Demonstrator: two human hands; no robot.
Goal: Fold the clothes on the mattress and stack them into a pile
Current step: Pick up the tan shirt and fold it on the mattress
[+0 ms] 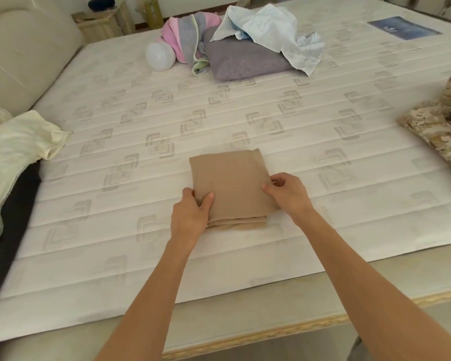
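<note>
Both our forearms reach over the mattress (323,157), left hand (193,212) and right hand (288,194) pinching the soft, light, limp folded tan garment (229,178) between them by its near side edges, where we judge it holds together best.

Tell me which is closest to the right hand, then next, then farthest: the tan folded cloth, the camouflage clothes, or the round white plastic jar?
From the right hand:
1. Tan folded cloth: the hand grips its right edge, in front of the person.
2. Camouflage clothes: off to the right, at the mattress edge.
3. Round white plastic jar: far back on the left, beside the striped cloth.
</note>
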